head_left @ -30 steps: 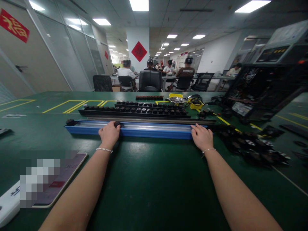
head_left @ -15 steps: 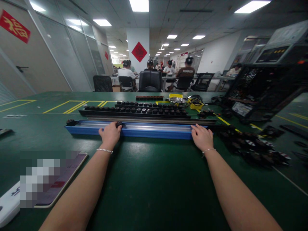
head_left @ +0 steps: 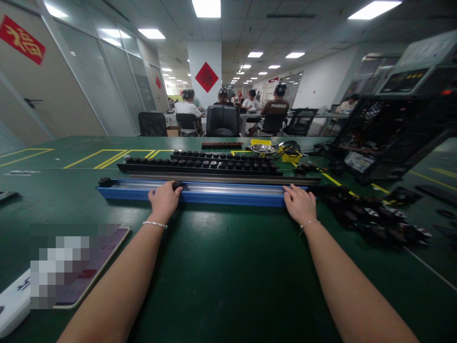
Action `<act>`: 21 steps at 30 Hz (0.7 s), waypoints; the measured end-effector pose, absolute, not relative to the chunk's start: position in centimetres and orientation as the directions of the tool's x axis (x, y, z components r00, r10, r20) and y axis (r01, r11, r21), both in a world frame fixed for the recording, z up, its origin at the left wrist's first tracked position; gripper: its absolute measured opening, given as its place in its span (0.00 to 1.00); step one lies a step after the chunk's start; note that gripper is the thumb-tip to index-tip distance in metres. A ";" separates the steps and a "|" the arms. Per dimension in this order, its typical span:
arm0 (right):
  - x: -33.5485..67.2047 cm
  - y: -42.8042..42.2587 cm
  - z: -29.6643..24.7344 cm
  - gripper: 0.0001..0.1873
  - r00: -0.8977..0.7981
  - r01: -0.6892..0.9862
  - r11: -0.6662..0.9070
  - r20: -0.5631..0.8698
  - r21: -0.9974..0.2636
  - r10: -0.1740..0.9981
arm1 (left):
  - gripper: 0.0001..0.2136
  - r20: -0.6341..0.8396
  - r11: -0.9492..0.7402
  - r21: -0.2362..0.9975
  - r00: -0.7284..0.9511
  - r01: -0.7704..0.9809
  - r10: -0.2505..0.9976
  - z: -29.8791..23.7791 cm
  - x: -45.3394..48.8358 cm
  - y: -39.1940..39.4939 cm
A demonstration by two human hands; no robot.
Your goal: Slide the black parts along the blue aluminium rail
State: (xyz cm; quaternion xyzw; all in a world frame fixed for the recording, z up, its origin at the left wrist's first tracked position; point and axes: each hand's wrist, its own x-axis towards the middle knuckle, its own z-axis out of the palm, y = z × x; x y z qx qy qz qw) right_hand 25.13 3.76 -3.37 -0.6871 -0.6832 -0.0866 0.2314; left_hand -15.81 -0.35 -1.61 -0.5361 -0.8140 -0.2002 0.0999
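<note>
One blue rail (head_left: 232,197) runs beneath both grips: the left hand (head_left: 164,200), fingers curled closed on a small black piece (head_left: 177,184), has slid slightly toward the right hand (head_left: 300,205), whose half-bent fingers hold the rim, so the piece sits farther along the rail.

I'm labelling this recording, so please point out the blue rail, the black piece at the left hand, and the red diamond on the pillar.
Blue rail (head_left: 232,198): head view, on its near side.
Black piece (head_left: 177,184): head view, on its visible part.
Red diamond (head_left: 206,76): head view, on its middle.
</note>
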 end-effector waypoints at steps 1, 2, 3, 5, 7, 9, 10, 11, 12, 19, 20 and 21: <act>25.1 3.8 -3.3 0.25 0.052 0.979 0.040 0.431 -0.201 0.901 | 0.19 0.378 0.337 0.216 -0.396 0.917 0.837 -1.6 -15.7 -0.4; 25.1 3.7 -3.3 0.26 0.053 0.978 0.039 0.428 -0.203 0.902 | 0.19 0.378 0.330 0.210 -0.388 0.920 0.841 -1.6 -15.6 -0.4; 25.1 3.7 -3.3 0.26 0.053 0.978 0.039 0.425 -0.204 0.904 | 0.19 0.378 0.324 0.203 -0.379 0.924 0.844 -1.5 -15.5 -0.4; 25.1 3.7 -3.3 0.26 0.053 0.978 0.039 0.425 -0.205 0.904 | 0.18 0.380 0.315 0.187 -0.364 0.930 0.850 -1.5 -15.4 -0.4; 25.1 3.7 -3.3 0.25 0.055 0.978 0.038 0.431 -0.203 0.901 | 0.19 0.386 0.306 0.171 -0.349 0.937 0.854 -1.4 -15.4 -0.4; 25.0 3.6 -3.3 0.25 0.055 0.979 0.038 0.437 -0.200 0.898 | 0.19 0.391 0.299 0.161 -0.339 0.941 0.856 -1.4 -15.5 -0.5; 25.0 3.6 -3.3 0.25 0.055 0.979 0.038 0.440 -0.199 0.896 | 0.19 0.392 0.295 0.158 -0.334 0.942 0.857 -1.4 -15.5 -0.5; 25.0 3.6 -3.4 0.25 0.054 0.980 0.038 0.442 -0.197 0.895 | 0.20 0.392 0.291 0.155 -0.329 0.944 0.859 -1.4 -15.6 -0.5; 25.0 3.6 -3.4 0.25 0.053 0.980 0.038 0.442 -0.196 0.895 | 0.20 0.393 0.285 0.154 -0.323 0.946 0.861 -1.5 -15.6 -0.5; 25.1 3.7 -3.3 0.25 0.047 0.981 0.041 0.439 -0.190 0.897 | 0.19 0.390 0.232 0.169 -0.281 0.958 0.877 -1.6 -15.1 -0.3; 25.1 3.7 -3.3 0.25 0.046 0.981 0.042 0.437 -0.191 0.898 | 0.18 0.388 0.229 0.171 -0.279 0.958 0.878 -1.6 -15.0 -0.3; 25.1 3.7 -3.3 0.25 0.046 0.980 0.042 0.434 -0.192 0.900 | 0.18 0.386 0.227 0.171 -0.277 0.959 0.880 -1.6 -15.0 -0.3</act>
